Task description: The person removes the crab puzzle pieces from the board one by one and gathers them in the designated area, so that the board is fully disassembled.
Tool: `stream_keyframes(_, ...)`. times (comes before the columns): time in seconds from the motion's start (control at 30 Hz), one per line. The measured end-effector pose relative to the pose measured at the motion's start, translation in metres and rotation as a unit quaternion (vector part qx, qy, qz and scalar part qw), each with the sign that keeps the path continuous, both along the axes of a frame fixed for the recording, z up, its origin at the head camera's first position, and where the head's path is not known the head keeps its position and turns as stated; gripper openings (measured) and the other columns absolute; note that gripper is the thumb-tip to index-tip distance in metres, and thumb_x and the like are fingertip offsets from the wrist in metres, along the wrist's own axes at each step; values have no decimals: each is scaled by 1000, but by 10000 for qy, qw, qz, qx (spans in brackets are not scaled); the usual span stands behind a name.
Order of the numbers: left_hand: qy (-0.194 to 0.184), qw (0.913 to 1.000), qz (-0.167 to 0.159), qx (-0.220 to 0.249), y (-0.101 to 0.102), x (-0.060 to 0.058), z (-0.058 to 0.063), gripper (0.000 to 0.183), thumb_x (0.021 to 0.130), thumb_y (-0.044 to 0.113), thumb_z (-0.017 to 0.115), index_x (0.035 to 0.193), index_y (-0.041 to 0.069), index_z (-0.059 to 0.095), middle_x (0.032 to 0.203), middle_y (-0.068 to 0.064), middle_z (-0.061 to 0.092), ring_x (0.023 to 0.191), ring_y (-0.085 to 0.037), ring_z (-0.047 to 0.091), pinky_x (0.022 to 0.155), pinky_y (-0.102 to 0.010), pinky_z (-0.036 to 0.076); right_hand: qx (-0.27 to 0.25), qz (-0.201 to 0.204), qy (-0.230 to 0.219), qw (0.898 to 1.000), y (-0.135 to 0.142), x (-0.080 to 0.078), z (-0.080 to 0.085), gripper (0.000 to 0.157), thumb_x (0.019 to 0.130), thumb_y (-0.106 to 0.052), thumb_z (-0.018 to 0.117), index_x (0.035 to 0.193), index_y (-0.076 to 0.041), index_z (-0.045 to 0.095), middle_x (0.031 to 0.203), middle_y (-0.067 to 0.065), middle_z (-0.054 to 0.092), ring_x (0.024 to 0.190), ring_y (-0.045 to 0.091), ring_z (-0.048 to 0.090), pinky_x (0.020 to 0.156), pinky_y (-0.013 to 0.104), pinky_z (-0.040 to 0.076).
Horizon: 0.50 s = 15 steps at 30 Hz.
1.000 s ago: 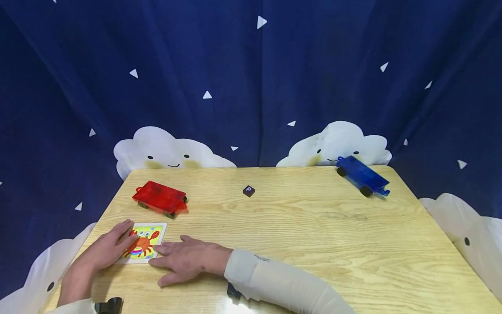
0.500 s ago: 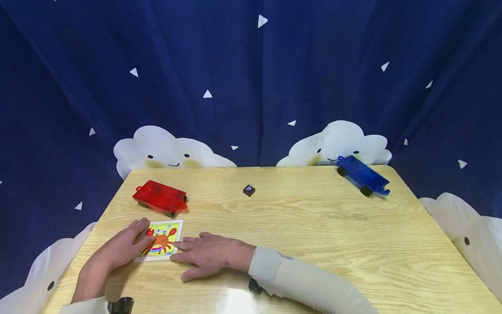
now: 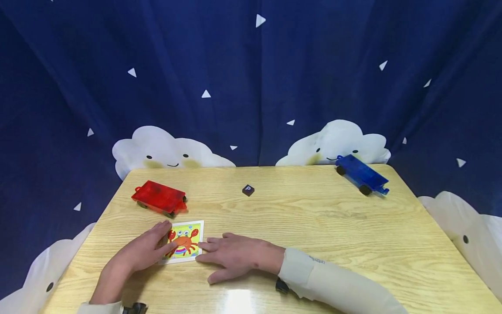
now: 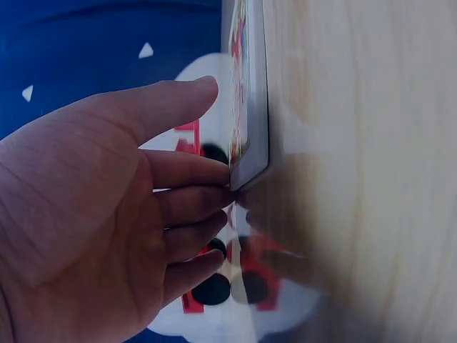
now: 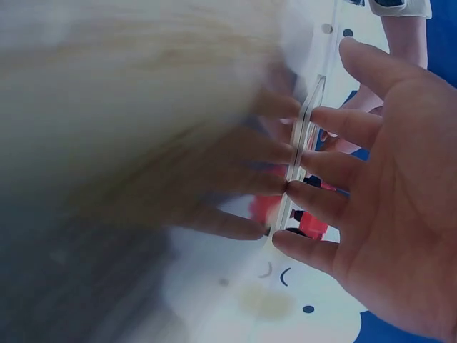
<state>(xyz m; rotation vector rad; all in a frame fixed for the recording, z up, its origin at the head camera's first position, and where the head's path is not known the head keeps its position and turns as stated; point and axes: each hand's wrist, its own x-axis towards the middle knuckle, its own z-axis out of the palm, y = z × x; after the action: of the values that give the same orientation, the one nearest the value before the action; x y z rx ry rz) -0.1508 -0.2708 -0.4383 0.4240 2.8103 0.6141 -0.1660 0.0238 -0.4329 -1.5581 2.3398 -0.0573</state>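
Now we've the crab card between left hand and right hand, touching both. We've got neither curled around it.

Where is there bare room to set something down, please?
Bare tabletop lies between the blue cart and right sleeve, and between that cart and the black tile. The left is crowded: red cart, crab card, left hand, right hand.

Card smooth; table glossy wood-grain; red wagon translucent plastic.
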Motion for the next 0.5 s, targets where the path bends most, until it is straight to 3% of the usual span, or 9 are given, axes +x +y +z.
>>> stream_keyframes(0.2,24,9997,-229,64,17,-2,-1,79,99,47,66,149,-9,46,156,-29,40,144,-47,35,113,-61,33,-183,-159,-187,9995,27,3,-1,68,103,-67,36,161,-31,39,168,-3,25,154,19,20,120,51,25)
stream_keyframes(0.37,-6,9991,-408,107,32,-4,-2,81,97,50,67,151,-7,45,157,-27,39,147,-45,32,114,-59,32,-239,-337,-244,9988,46,2,0,68,103,-67,40,160,-30,41,168,-3,27,153,21,23,120,51,25)
stream_keyframes(0.5,8,9988,-492,61,45,-12,-2,82,97,50,68,152,-6,44,158,-26,38,147,-44,32,114,-59,32,-341,-570,-416,9969,60,-1,2,66,103,-64,44,158,-28,45,166,-2,31,152,22,26,120,49,27)
